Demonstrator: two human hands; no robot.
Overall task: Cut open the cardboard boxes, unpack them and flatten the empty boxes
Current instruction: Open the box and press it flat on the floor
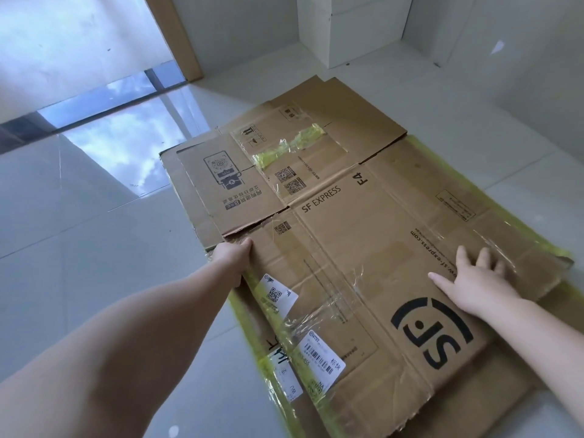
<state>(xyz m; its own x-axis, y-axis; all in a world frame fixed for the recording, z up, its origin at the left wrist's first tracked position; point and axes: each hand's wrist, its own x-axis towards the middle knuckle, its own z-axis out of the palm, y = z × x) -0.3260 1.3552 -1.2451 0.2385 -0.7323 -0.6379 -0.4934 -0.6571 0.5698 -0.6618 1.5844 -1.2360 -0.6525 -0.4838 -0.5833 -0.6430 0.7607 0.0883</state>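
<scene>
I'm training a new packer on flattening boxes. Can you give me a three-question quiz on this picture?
1. True or false: the SF Express box lies flattened on top of other cardboard.
2. Which hand presses flat on the box with fingers spread? A) left hand B) right hand C) neither
3. Fill in: the tape crumpled on the far cardboard is ____ in colour.

Key: 1 true; 2 B; 3 yellow
</scene>
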